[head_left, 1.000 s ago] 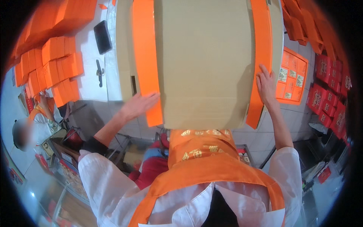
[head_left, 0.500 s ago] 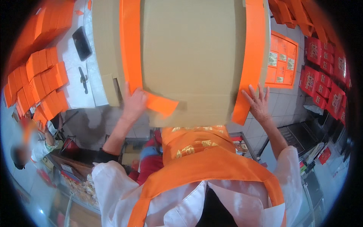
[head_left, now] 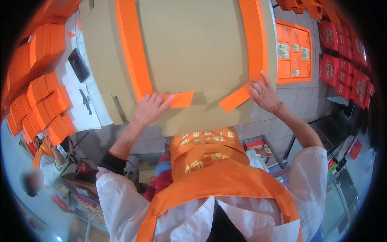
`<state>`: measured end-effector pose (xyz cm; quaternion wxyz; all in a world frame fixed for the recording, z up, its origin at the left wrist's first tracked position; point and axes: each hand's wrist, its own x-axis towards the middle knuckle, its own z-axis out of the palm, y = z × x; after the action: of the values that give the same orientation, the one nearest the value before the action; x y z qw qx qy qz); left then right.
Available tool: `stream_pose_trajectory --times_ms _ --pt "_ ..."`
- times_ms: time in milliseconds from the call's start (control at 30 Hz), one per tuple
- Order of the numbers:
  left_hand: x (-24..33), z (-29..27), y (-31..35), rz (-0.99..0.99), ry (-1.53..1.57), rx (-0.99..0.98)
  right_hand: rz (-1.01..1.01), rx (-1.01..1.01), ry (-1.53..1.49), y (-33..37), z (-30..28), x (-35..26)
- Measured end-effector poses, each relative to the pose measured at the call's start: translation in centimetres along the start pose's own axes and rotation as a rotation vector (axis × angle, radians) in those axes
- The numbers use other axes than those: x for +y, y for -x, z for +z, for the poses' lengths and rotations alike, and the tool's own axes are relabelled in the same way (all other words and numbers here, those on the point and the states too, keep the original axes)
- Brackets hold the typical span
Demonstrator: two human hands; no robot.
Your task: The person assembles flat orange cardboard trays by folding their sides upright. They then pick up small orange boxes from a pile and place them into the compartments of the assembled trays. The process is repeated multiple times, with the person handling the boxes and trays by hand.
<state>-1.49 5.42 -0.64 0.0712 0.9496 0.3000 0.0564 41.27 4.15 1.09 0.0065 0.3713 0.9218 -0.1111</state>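
Observation:
A large sheet of brown cardboard (head_left: pixel 193 48) lies in front of me, and a long orange strip runs along each side of it. My left hand (head_left: pixel 151 109) grips the left orange strip (head_left: pixel 134 52) at its near corner, where the end bends inward to the right. My right hand (head_left: pixel 264 93) pinches the right orange strip (head_left: pixel 255 40) at its near corner, with that end bent inward to the left. The two bent ends point toward each other with a gap between them. Both strips run out of view at the top.
On the white surface at left lie a dark phone (head_left: pixel 78 65), a black-handled tool (head_left: pixel 85 101) and stacked orange boxes (head_left: pixel 44 97). To the right are an orange tray (head_left: pixel 294 50) with compartments and red boxes (head_left: pixel 330 70). Another person (head_left: pixel 50 163) is at the far left.
My right hand has folded the near end of the right strip inward. My left hand still holds the left corner, its bent end now angled farther up. The view has shifted slightly.

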Motion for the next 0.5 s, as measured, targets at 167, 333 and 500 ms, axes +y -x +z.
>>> stream_pose_trajectory --times_ms 167,333,500 --pt "1.6 -1.6 -1.5 -0.092 -0.258 -0.271 -0.067 -0.213 0.256 -0.6 -0.6 0.1" --pt "1.5 -1.6 -1.2 -0.112 -0.219 -0.229 -0.053 -0.192 0.215 -0.6 -0.5 0.0" --pt "-0.1 1.0 0.7 -0.015 -0.034 0.076 -0.052 0.07 0.013 0.3 2.1 0.8"
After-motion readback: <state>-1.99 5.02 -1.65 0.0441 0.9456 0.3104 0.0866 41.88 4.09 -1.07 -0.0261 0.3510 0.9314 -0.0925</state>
